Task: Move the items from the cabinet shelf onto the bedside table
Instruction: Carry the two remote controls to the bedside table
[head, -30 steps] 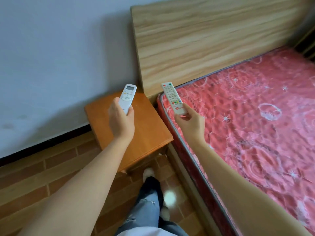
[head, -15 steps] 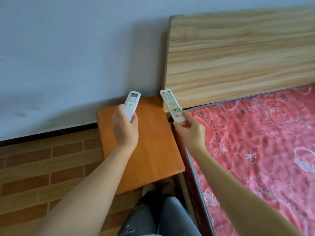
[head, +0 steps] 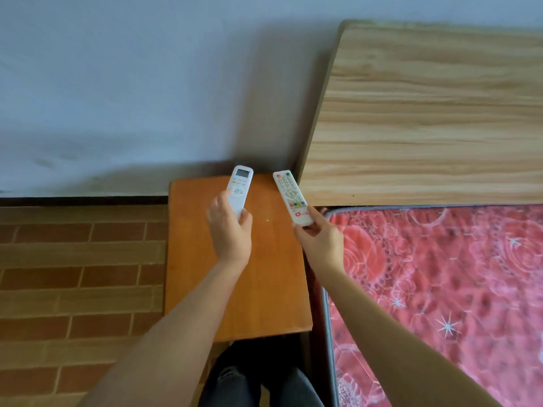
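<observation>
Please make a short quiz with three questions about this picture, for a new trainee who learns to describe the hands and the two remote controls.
1. True or false: both remotes already lie flat on the bedside table.
2. Which remote has a small display at its top? A) the one in the left hand B) the one in the right hand
3. Fill in: to the right of the table lies a mattress with a ____ flowered cover.

Key
1. False: each hand holds one.
2. A: the air-conditioner remote; the TV remote shows only buttons.
3. Red.
</observation>
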{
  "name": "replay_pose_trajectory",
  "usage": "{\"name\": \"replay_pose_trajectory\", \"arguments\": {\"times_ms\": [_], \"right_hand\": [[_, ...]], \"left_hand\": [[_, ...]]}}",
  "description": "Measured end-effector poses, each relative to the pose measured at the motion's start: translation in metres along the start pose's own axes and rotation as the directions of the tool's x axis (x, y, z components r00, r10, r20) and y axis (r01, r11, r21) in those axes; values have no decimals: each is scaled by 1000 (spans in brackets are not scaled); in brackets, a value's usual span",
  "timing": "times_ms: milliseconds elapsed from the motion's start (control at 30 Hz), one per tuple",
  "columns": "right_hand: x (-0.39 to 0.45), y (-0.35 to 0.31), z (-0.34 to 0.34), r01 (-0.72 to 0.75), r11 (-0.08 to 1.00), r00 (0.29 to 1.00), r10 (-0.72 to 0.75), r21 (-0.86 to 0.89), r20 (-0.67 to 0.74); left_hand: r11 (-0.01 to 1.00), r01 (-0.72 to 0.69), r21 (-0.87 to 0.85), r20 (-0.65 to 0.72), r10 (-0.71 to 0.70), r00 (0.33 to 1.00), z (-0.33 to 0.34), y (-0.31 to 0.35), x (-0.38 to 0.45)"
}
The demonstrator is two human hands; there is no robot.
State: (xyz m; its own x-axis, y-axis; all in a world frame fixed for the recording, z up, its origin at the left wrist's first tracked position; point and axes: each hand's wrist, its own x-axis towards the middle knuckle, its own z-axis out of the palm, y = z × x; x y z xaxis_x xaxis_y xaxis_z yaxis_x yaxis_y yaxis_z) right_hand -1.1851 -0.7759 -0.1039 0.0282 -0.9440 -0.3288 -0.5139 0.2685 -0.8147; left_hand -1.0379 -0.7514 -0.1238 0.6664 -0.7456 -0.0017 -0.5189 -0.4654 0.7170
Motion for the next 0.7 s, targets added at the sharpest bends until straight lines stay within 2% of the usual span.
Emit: {"name": "replay_pose_trajectory", "arguments": {"times_ms": [333, 700], "right_hand": [[56, 61, 43, -50, 996, 995, 56, -78, 85], [93, 119, 92, -47, 993, 998, 50, -105, 24]], "left_hand": [[997, 71, 29, 68, -73, 995, 86, -58, 7], [991, 130, 9, 50, -130, 990, 150, -88, 12]]}}
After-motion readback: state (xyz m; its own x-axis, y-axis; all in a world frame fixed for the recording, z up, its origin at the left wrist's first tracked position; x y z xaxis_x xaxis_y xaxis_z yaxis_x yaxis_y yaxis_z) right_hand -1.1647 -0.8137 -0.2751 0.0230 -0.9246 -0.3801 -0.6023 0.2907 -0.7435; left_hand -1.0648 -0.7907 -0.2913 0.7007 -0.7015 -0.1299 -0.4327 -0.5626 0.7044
